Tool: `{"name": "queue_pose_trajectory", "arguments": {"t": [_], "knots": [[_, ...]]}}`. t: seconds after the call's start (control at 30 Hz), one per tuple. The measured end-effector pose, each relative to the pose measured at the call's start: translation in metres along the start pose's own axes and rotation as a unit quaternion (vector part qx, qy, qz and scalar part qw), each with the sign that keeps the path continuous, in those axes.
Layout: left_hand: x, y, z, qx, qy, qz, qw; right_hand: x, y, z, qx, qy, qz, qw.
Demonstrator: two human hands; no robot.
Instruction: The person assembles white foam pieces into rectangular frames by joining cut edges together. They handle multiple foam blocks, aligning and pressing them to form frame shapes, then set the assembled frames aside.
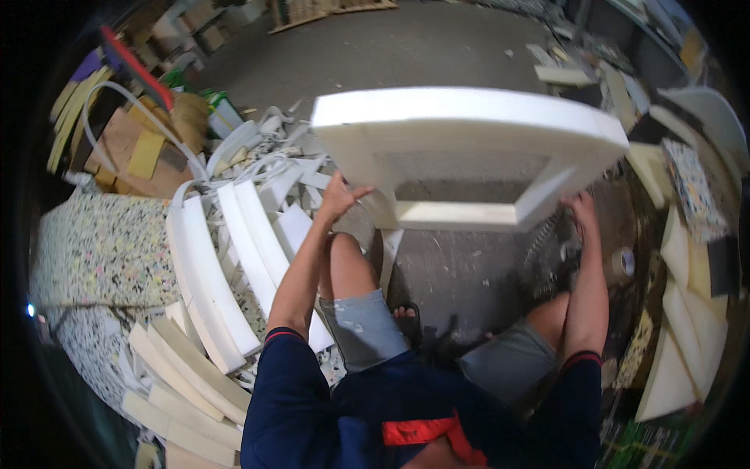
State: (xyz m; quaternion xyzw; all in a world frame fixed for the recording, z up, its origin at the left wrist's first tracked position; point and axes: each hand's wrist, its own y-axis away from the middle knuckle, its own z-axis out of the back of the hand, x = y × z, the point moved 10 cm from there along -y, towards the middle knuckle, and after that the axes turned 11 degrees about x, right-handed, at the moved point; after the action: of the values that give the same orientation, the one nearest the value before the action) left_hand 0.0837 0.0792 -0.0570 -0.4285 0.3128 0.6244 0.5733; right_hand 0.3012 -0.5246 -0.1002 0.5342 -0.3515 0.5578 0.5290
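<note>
A large white foam frame [469, 108], rectangular with an open middle, is held up in front of me, its thick top edge slightly curved. My left hand [342, 198] grips its lower left side, thumb stretched across the near face and the other fingers partly hidden. At the lower right corner, my right hand [580, 211] has its fingers bent against the frame's side. Through the opening the grey floor [453, 273] shows.
Long curved white foam strips [209, 273] and cream foam strips [191, 363] lie at my left beside speckled foam blocks [105, 250]. Foam scraps [266, 144] litter the floor beyond. More foam offcuts [683, 328] and a tape roll [626, 262] are at right.
</note>
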Motion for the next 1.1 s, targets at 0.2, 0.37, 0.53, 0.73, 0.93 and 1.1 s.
{"name": "queue_pose_trajectory", "arguments": {"t": [0.2, 0.37, 0.53, 0.73, 0.93, 1.1], "knots": [[0.031, -0.015, -0.011, 0.079, 0.027, 0.061, 0.995, -0.01, -0.013, -0.003, 0.01, 0.038, 0.013, 0.999], [0.076, -0.021, -0.021, 0.126, 0.011, 0.158, 0.979, -0.033, -0.017, -0.008, 0.021, 0.043, -0.076, 0.996], [0.088, -0.031, -0.024, 0.085, 0.1, 0.176, 0.976, -0.036, -0.032, -0.015, 0.003, 0.069, 0.009, 0.998], [-0.031, -0.058, 0.036, 0.075, 0.034, 0.061, 0.995, 0.023, -0.014, 0.025, -0.067, 0.051, 0.063, 0.994], [-0.203, -0.045, 0.142, -0.025, 0.167, -0.197, 0.966, 0.127, 0.028, 0.041, 0.084, -0.258, 0.307, 0.912], [-0.19, 0.022, 0.129, 0.049, 0.084, -0.049, 0.994, 0.076, 0.026, -0.02, 0.078, -0.279, 0.205, 0.935]]}}
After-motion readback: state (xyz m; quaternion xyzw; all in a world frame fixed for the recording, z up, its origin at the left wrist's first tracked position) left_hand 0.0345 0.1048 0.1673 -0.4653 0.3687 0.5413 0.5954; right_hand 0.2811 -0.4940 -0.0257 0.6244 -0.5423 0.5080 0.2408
